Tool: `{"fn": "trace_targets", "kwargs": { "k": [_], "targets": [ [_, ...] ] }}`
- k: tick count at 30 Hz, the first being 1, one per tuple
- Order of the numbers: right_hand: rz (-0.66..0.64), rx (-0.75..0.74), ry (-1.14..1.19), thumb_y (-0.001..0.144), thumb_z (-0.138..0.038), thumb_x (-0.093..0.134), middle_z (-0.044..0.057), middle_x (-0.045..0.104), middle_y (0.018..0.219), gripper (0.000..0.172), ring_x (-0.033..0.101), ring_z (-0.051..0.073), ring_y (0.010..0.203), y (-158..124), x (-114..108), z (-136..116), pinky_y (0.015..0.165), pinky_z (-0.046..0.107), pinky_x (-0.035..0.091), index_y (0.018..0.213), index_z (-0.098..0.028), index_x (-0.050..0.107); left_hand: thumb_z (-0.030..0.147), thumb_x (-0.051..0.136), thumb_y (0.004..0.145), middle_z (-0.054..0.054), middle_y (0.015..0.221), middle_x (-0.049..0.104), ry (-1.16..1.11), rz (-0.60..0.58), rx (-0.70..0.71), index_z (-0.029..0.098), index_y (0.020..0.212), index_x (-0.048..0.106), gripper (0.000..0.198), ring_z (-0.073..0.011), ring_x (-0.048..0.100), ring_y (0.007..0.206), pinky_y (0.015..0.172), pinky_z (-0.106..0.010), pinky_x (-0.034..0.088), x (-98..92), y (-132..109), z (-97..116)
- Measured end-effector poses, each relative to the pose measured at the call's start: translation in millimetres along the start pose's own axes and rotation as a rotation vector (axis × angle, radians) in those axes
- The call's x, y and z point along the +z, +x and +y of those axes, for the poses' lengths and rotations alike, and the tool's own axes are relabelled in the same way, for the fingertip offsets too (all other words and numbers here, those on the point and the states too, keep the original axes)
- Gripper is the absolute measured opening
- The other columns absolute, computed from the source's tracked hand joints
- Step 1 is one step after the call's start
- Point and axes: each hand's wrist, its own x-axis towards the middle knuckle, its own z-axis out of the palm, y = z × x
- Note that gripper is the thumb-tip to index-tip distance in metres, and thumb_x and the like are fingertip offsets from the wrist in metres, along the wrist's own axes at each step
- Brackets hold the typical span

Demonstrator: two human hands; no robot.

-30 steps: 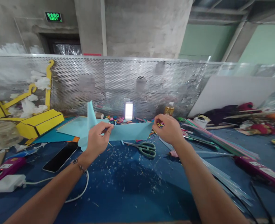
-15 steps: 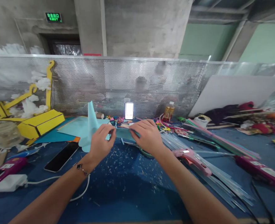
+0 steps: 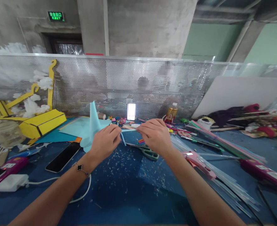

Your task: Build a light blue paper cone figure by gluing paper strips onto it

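Over the blue table (image 3: 129, 188) my left hand (image 3: 104, 142) and my right hand (image 3: 155, 135) are held close together. Both pinch a light blue paper strip (image 3: 129, 131), seen almost edge-on as a thin line between the fingertips. The paper runs on to the left, where part of it stands up as a pointed cone shape (image 3: 93, 122). Green-handled scissors (image 3: 147, 152) lie just below my right hand.
A black phone (image 3: 61, 157) lies left of my left hand, with a white charger (image 3: 10, 182) and cable. A pink glue gun (image 3: 197, 161) and clear glue sticks (image 3: 225, 182) lie right. Yellow cardboard model (image 3: 40, 121), bottle (image 3: 171, 113), perforated metal screen (image 3: 138, 81) behind.
My right hand has come in from the right toward my left. The flat blue strip that was stretched between them is now folded up and seen edge-on.
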Motion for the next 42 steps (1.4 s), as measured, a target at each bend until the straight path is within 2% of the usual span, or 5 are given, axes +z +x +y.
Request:
{"fn": "trace_targets", "kwargs": {
  "k": [7,14,21,28,42],
  "targets": [
    [0.497,0.624,0.504,0.087,-0.044,0.071,0.006,0.078,0.089,0.024,0.070,0.024,0.079,-2,-6,31,0.075,0.040,0.055,0.095,-0.021,0.076,0.034,0.057,0.098,-0.009,0.108,0.067,-0.488,0.031,-0.403,0.021,0.105,0.061,0.015,-0.0239,0.066,0.101,0.085,-0.037,0.056,9.0,-5,-12],
    [0.209,0.765,0.749,0.087,-0.047,0.066,0.005,0.075,0.088,0.042,0.067,0.022,0.069,-7,27,23,0.061,0.035,0.055,0.120,-0.023,0.061,0.055,0.074,0.087,-0.016,0.120,0.075,-1.454,-0.258,-0.762,0.018,0.120,0.070,0.049,-0.0301,0.074,0.103,0.086,-0.042,0.061,27.3,-11,27],
    [0.048,0.544,0.576,0.076,-0.034,0.078,0.013,0.066,0.130,0.021,0.060,0.034,0.123,-10,37,8,0.111,0.056,0.042,0.093,-0.023,0.076,0.054,0.085,0.077,-0.014,0.096,0.080,-1.426,-0.273,-0.946,0.013,0.096,0.080,0.045,-0.0289,0.075,0.083,0.078,-0.043,0.061,27.2,-15,26],
    [-0.419,0.478,0.846,0.070,-0.048,0.091,0.015,0.050,0.157,0.115,0.056,0.036,0.136,-13,34,-26,0.109,0.055,0.049,0.163,-0.031,0.028,0.049,0.090,0.069,-0.010,0.080,0.079,-1.234,-0.195,-0.980,0.014,0.079,0.080,0.038,-0.0246,0.070,0.066,0.060,-0.034,0.055,24.3,-12,21],
    [-0.225,0.907,1.374,0.075,-0.041,0.084,0.012,0.064,0.142,0.109,0.072,0.033,0.111,-5,30,-15,0.092,0.054,0.062,0.163,-0.039,0.020,0.065,0.083,0.071,-0.004,0.072,0.070,-1.246,-0.087,-0.834,0.017,0.079,0.073,0.050,-0.0192,0.063,0.064,0.061,-0.033,0.054,8.6,-4,22]
  ]
}}
